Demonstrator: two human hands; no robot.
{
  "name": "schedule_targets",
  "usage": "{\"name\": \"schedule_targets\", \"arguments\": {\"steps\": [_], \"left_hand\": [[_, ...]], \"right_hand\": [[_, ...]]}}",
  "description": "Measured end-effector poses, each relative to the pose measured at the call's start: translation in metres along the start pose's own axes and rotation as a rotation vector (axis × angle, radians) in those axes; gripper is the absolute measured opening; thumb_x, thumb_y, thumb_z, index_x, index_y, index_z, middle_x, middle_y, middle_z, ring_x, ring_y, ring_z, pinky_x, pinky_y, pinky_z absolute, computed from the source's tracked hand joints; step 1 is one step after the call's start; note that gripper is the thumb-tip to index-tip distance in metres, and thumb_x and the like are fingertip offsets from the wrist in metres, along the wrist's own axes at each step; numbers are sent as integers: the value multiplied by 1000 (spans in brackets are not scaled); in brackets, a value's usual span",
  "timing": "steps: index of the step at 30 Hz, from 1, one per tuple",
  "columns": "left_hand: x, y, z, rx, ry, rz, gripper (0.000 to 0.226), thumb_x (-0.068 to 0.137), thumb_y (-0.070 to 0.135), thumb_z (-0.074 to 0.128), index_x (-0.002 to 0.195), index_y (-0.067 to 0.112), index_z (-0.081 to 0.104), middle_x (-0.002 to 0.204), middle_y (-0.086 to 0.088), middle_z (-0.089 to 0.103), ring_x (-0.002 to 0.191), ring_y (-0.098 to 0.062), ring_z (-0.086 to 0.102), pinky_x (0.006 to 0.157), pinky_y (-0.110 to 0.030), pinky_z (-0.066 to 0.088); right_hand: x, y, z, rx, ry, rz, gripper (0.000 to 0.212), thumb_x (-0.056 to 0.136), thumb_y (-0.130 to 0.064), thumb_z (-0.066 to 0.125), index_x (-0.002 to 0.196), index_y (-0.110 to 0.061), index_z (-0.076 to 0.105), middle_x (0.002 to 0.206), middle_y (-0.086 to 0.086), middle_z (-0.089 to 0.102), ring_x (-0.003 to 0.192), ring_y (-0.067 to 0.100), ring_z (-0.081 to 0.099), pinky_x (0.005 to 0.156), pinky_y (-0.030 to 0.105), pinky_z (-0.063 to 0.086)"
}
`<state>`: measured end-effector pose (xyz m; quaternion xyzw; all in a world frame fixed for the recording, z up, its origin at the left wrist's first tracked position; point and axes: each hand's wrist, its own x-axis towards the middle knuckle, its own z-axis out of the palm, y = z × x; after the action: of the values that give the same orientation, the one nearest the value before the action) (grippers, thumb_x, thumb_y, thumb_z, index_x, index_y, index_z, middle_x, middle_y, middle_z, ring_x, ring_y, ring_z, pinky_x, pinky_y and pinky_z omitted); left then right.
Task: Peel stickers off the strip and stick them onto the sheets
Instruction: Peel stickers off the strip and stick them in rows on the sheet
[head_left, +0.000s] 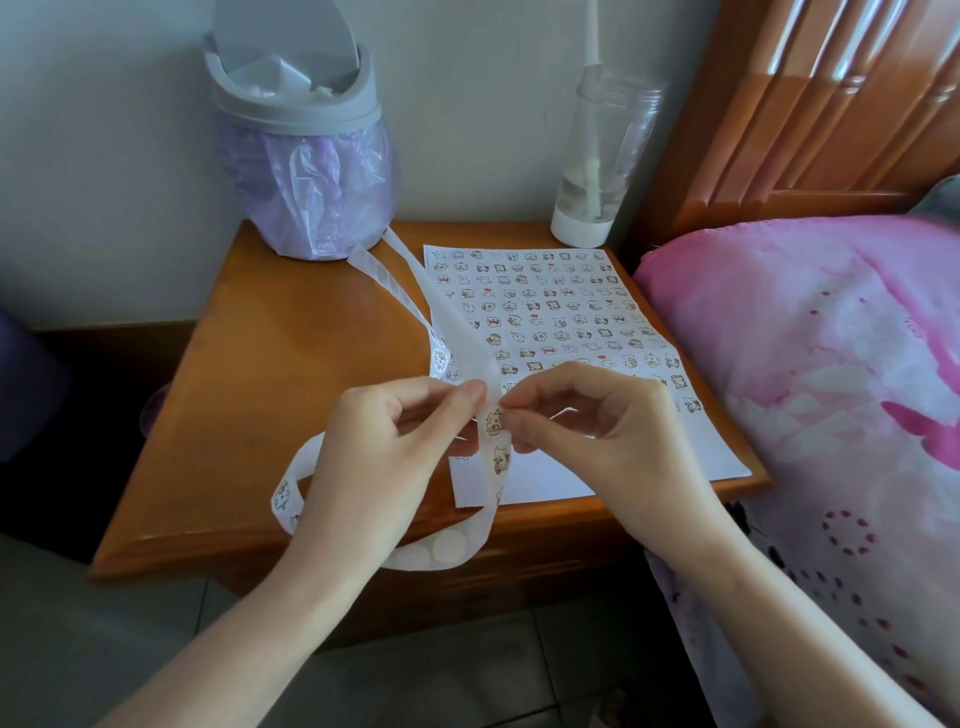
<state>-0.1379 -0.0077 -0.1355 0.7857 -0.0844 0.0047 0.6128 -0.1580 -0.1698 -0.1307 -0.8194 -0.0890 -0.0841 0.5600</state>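
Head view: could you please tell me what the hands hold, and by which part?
Long white sticker strip, mid-length: left hand pinches it, right hand pinches beside a cartoon sticker.

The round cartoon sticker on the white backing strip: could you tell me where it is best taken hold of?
Pinch the round cartoon sticker at its right edge, from the right, where the right hand meets it; the left hand holds the white backing strip curved there, likely lifting that edge.
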Motion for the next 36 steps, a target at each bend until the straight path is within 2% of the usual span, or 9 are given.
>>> {"name": "schedule_targets", "arguments": {"steps": [3, 12, 16, 18, 20, 24, 26, 29, 36], "left_hand": [[0, 1, 0, 18, 2, 15, 19, 83, 31, 62, 84, 17, 74, 72, 9, 72, 76, 3, 67, 58, -1, 43], [1, -7, 2, 41, 12, -10, 15, 82, 32, 63, 81, 21, 73, 70, 9, 73, 74, -2, 69, 61, -5, 48], [4, -12, 0, 56, -3, -49, 10, 83, 32, 62, 78, 26, 68, 75, 11, 72, 73, -2, 69, 62, -10, 53], [5, -14, -1, 63, -28, -65, 10, 84, 31, 62, 78, 25, 68, 77, 10, 73, 73, -2, 69, 64, -13, 54], [5, -15, -2, 73, -51, -69, 13, 85, 31, 61, 80, 23, 70, 76, 8, 73, 72, -4, 69, 66, -15, 56], [7, -18, -3, 123, -84, -59, 15, 86, 31, 59, 82, 23, 72, 78, 7, 73, 74, -5, 68, 69, -20, 56], [7, -19, -3, 170, -89, -58, 15, 85, 34, 59, 83, 26, 71, 78, 9, 73, 74, -3, 68, 67, -17, 54], [7, -20, -2, 215, -93, -51, 16, 85, 36, 58, 84, 27, 71, 80, 13, 72, 76, -3, 67, 66, -15, 51], [7, -21, -2, 261, -102, -24, 12, 85, 36, 58, 83, 30, 69, 79, 16, 70, 77, -3, 66, 64, -13, 49]], "right_hand": [[1, 1, 0, -37, 2, -4, 7, 82, -10, 71, 88, -12, 72, 81, -6, 72, 76, 10, 69, 74, 32, 58], [2, 1, -3, -87, -59, 27, 3, 81, -21, 70, 82, -20, 68, 84, -9, 66, 79, 10, 60, 78, 28, 53], [6, -8, -19, 51, -68, 38, 14, 78, -22, 68, 85, -10, 68, 81, -1, 69, 72, 10, 62, 69, 23, 54], [10, -7, -36, 93, -1, 101, 16, 76, -21, 69, 84, -7, 68, 74, 0, 69, 64, 11, 61, 64, 21, 54], [13, 1, -53, 29, 21, 203, 17, 75, -21, 70, 84, -6, 69, 69, 0, 67, 61, 12, 60, 62, 21, 54], [15, 15, -74, -111, -54, 394, 9, 83, -17, 68, 84, -8, 69, 62, -2, 65, 56, 9, 57, 61, 20, 52], [15, 19, -76, -152, -108, 437, 9, 84, -17, 68, 85, -8, 70, 60, -4, 64, 55, 8, 56, 63, 21, 50], [16, 23, -76, -165, -148, 445, 8, 82, -15, 69, 85, -7, 70, 63, -4, 66, 58, 11, 55, 65, 23, 48], [17, 24, -73, -215, -224, 404, 8, 80, -14, 72, 85, -8, 70, 69, -1, 67, 57, 9, 55, 58, 17, 49]]}}
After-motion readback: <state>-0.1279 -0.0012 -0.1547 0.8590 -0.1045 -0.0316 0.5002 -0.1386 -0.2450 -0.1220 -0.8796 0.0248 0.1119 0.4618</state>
